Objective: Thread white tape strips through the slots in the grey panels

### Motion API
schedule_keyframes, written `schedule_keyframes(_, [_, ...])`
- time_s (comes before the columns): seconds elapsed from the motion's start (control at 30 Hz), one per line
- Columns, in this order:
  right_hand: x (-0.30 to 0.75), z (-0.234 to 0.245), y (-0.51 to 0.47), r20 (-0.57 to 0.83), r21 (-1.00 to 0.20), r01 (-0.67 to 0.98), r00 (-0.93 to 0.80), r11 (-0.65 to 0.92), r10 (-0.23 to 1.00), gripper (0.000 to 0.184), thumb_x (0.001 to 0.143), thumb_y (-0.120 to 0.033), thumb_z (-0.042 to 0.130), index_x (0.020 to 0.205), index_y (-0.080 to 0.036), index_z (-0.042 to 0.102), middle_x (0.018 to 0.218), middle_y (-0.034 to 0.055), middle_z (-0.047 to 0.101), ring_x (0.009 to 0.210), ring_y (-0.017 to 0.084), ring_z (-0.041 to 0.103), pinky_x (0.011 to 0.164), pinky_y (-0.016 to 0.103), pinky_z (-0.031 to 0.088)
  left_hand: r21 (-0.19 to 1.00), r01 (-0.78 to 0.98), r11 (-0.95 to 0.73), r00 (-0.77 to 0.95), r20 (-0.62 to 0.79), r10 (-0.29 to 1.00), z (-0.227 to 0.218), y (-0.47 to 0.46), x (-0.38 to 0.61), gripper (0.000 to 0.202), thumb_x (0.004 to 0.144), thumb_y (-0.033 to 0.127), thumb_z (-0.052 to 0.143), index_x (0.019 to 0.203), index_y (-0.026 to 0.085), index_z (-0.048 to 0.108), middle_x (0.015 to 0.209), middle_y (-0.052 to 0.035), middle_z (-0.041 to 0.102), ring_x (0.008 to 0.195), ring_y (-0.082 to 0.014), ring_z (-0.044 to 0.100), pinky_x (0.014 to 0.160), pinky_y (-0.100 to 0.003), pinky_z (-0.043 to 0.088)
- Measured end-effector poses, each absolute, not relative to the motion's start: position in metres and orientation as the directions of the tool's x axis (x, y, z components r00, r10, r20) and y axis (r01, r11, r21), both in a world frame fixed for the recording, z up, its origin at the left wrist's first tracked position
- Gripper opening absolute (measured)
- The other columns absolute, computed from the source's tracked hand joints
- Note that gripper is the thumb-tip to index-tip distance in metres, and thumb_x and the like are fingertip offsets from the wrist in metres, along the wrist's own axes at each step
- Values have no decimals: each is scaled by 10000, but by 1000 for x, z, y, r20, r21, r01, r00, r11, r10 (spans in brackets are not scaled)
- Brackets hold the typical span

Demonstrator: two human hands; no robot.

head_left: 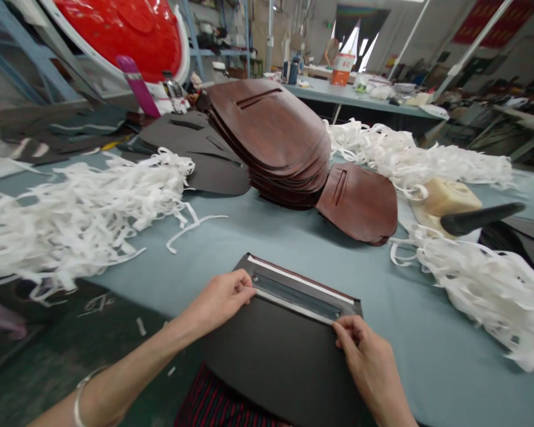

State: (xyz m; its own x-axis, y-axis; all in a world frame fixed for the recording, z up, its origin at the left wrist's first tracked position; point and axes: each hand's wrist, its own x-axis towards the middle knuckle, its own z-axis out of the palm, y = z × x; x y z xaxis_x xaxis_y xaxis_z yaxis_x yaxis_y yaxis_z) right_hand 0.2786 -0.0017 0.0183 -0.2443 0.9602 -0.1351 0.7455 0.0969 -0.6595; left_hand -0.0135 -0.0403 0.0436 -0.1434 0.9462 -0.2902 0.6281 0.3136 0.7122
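Note:
A dark leather panel (285, 362) lies black side up at the table's near edge, partly over my lap. Near its far edge is a long slot (298, 295). One white tape strip (300, 279) runs along the slot's far side. A second white strip (293, 307) stretches along the near side. My left hand (231, 293) pinches this strip at its left end, and my right hand (360, 344) pinches it at the right end. Both hands rest at the panel's surface. Fingers partly hide the strip's ends.
Brown leather panels (276, 130) are stacked behind, with a smaller brown panel (360, 201) beside them. Heaps of white strips lie left (80, 213) and right (489, 290). A yellowish container (451, 198) with a black-handled tool (480, 219) stands at right. Black panels (196, 148) lie behind left.

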Motion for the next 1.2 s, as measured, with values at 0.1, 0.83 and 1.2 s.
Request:
schedule_keyframes(0.1, [280,15,2,-167,-638,767,-226,69,960,351,845,-532,448,736,-228,583,571,-13,590,515,148,562,516,233,390,711,613,344,-192,-289,938,42,-37,-17,197,844,328,472,796,188,602,682,20,623,645,-143,577,593,-235,369])
schedule_keyframes(0.83, [283,16,7,-164,-683,730,-185,24,969,376,787,-563,480,685,-219,592,537,-7,586,477,140,543,475,222,395,550,700,456,-316,-334,888,38,-23,-19,140,766,251,509,727,187,626,657,4,643,616,-143,582,573,-245,361])
schedule_keyframes(1.2, [284,21,9,-227,-689,723,-141,-57,964,211,788,-331,485,663,-199,590,541,-16,575,518,131,521,503,219,357,273,962,26,-85,207,975,16,-51,8,200,913,160,373,986,170,559,972,-85,601,935,-227,551,850,-362,441])
